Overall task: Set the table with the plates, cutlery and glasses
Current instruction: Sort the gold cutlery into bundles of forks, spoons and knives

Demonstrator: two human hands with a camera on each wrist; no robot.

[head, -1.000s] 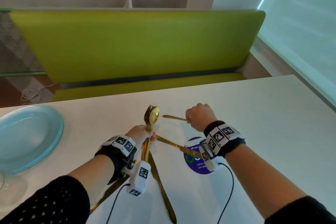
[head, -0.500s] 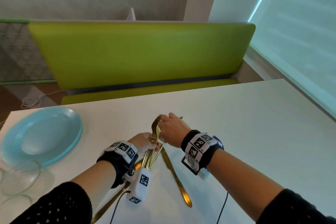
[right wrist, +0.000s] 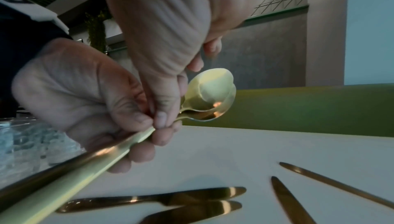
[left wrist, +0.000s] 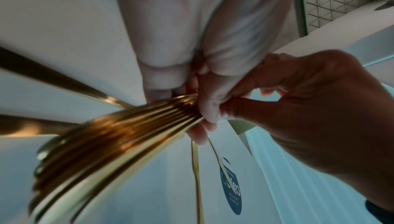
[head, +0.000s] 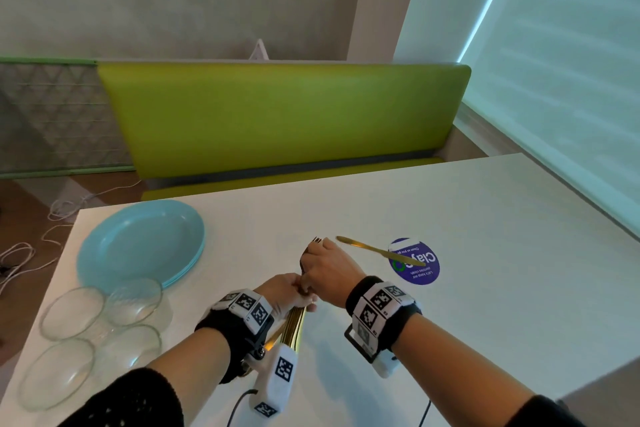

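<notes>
My left hand (head: 292, 291) grips a bundle of gold cutlery (head: 293, 324) by the handles, just above the white table (head: 502, 253). Fork tines and spoon bowls (right wrist: 211, 96) stick out past the fingers. My right hand (head: 311, 276) reaches over the bundle, and its thumb and fingertips (right wrist: 160, 119) pinch the neck of a spoon. One gold knife (head: 377, 251) lies across a round purple sticker (head: 420, 267). Several more knives (right wrist: 149, 197) lie flat on the table near the hands. A stack of light blue plates (head: 138, 246) sits at the left. Several clear glasses (head: 72, 312) stand in front of the plates.
A green bench (head: 277, 114) runs along the table's far edge. The table's left edge is close beside the glasses, with cables on the floor (head: 20, 253) beyond it. A bright window blind (head: 571, 80) lines the right side. Wrist camera cables hang below both forearms.
A second ago my right hand held a knife out to the right. That knife now lies across the purple sticker, and the hand has come back onto the bundle in my left hand.
</notes>
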